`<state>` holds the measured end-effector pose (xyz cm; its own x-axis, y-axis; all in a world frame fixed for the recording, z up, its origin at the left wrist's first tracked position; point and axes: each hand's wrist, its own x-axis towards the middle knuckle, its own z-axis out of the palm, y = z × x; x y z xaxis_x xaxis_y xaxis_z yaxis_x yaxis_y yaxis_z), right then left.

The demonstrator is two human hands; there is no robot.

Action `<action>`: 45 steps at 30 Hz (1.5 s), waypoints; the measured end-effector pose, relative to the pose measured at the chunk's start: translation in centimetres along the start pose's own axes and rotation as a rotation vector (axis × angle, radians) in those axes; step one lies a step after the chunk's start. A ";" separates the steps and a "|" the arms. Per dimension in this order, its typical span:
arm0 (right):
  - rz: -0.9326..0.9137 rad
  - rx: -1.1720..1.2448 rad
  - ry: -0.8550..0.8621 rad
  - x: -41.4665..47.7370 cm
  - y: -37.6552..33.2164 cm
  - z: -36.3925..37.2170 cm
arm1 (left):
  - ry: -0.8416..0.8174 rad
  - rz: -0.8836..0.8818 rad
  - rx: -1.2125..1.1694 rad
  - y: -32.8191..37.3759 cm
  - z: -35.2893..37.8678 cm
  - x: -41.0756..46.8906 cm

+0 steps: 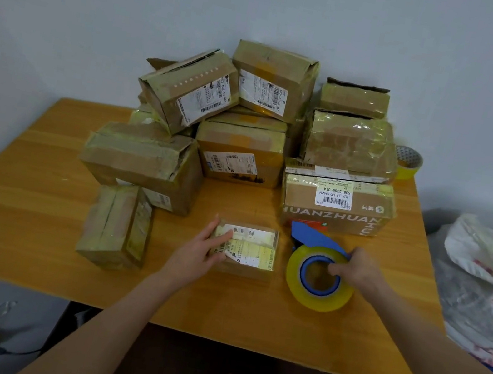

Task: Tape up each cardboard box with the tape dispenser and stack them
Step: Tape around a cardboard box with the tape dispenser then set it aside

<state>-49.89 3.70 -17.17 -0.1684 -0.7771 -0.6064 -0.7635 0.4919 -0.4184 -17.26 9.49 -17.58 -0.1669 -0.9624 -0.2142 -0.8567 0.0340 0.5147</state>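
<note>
Nearby, piled boxes [241,149] crowd behind the small box [252,250] and tape dispenser [311,298].

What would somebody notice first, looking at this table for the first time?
Probably the untidy heap of taped cardboard boxes piled at the back of the wooden table. Next, nearer the front, the left hand rests on a small labelled box, while the right hand grips a blue tape dispenser with a fat yellow roll just right of it.

Box pile [249,128] behind; bare table [36,215] left.
</note>
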 end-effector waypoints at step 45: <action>-0.642 -0.217 -0.249 -6.6 -12.8 -3.4 | 0.231 -0.404 -1.092 1.8 -2.8 -0.1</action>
<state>-41.10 1.17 -5.51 0.4828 -0.7613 -0.4328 -0.7751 -0.1415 -0.6158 -17.44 8.88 -14.30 0.2078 -0.8802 -0.4267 0.0610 -0.4237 0.9037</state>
